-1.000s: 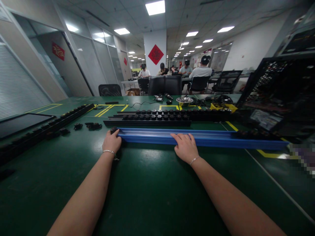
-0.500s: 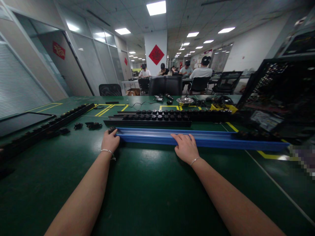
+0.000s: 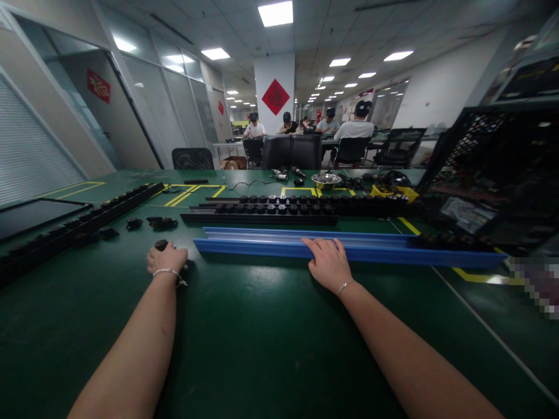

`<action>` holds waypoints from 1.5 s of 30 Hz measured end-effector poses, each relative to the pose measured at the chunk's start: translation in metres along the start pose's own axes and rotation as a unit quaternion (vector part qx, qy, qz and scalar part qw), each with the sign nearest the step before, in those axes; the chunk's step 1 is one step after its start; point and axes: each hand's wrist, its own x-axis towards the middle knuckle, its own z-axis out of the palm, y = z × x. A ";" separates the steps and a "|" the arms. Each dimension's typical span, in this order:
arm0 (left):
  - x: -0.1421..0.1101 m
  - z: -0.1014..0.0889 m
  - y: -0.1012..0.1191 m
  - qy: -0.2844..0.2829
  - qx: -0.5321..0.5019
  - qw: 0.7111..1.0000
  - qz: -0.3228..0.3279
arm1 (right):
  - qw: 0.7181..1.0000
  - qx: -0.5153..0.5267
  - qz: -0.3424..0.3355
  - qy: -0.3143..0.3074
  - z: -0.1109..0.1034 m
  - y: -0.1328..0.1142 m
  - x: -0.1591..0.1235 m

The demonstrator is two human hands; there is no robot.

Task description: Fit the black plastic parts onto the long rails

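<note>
A long blue U-shaped rail (image 3: 257, 249) lies lengthwise across the green table, with several black parts (image 3: 454, 241) sitting in its right end. My right hand (image 3: 329, 262) grips the near wall of the rail around its middle, fingers hooked over the top edge. Off the rail's left end, my left hand (image 3: 167, 259) is closed around a small black block-like part (image 3: 161, 245), whose top shows above the fingers; the rest of it is hidden. Beyond the left hand, a few similar loose black parts (image 3: 161, 223) lie on the table.
Behind the blue rail stand black rails (image 3: 257, 218) lined with round black parts. Another filled black rail (image 3: 82, 224) runs along the left beside a dark flat panel (image 3: 39, 214). Farther back are a metal bowl (image 3: 326, 181) and cables. A dark perforated rack (image 3: 484, 169) stands right.
My left hand has moved left, away from the rail's left end, carrying the small black part. My right hand has stayed on the rail. The view has shifted slightly.
</note>
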 end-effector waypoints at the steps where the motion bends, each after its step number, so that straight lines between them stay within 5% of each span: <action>1: 0.001 0.000 -0.002 0.002 0.003 1.000 -0.009 | 1.000 0.000 -0.001 0.001 0.000 0.000 0.000; 6: 0.001 0.000 -0.002 -0.008 0.009 1.000 -0.025 | 1.000 -0.005 -0.001 0.005 0.000 0.000 -0.001; 9: -0.006 -0.001 0.006 0.051 -0.008 0.999 0.008 | 1.000 -0.008 0.000 0.004 0.000 0.000 0.000; 12: -0.021 0.000 0.021 0.135 -0.019 0.984 0.111 | 1.000 -0.009 0.001 0.000 0.000 0.000 0.000; 15: -0.046 0.005 0.042 0.161 0.004 0.955 0.248 | 1.000 0.000 0.002 -0.001 0.000 0.000 0.000; 22: -0.104 0.030 0.088 0.022 0.017 0.862 0.506 | 0.999 0.046 -0.020 0.003 -0.003 0.009 0.003; 25: -0.108 0.038 0.091 -0.020 0.026 0.859 0.511 | 0.996 0.088 -0.028 0.011 -0.006 0.022 0.006; 30: -0.112 0.041 0.097 -0.032 0.077 0.869 0.488 | 0.992 0.078 0.067 0.079 -0.008 0.046 0.011; 36: -0.151 0.044 0.125 -0.027 0.112 0.912 0.393 | 0.989 0.056 0.101 0.090 -0.007 0.053 0.011; 40: -0.168 0.049 0.130 -0.011 0.094 0.908 0.407 | 0.982 0.045 0.135 0.128 -0.006 0.067 0.009; 45: -0.164 0.050 0.122 0.000 0.073 0.893 0.445 | 0.929 0.014 0.277 0.246 -0.016 0.101 -0.002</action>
